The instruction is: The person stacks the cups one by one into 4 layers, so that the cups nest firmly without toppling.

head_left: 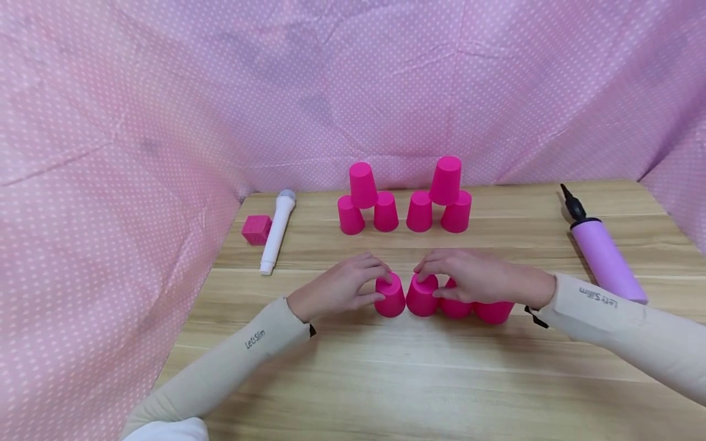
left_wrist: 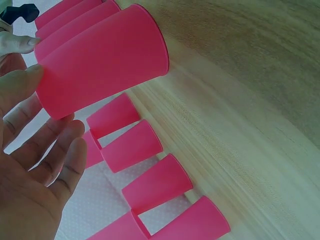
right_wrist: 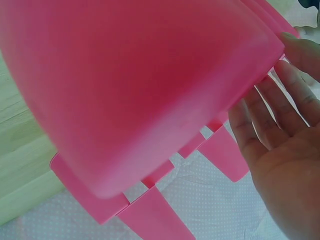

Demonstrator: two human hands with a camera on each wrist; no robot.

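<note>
Upside-down pink cups stand in a row at the front of the table. With thumb and fingers, my left hand (head_left: 349, 285) grips the leftmost cup (head_left: 391, 300) near its narrow top. Beside it, my right hand (head_left: 469, 275) holds the neighbouring cup (head_left: 422, 299) the same way. Two more cups, one (head_left: 455, 306) beside the held pair and one (head_left: 493, 312) at the row's right end, are partly hidden under the right hand. In the left wrist view, thumb and fingertips touch the near cup (left_wrist: 105, 60). A large cup (right_wrist: 135, 90) fills much of the right wrist view.
Behind the row stand two small cup stacks, each with one cup (head_left: 362, 185) (head_left: 445, 180) resting on two others. At the left lie a pink block (head_left: 256, 229) and a white microphone (head_left: 278, 233). A purple hand pump (head_left: 607, 257) lies at the right. Dotted pink cloth (head_left: 353, 92) hangs behind.
</note>
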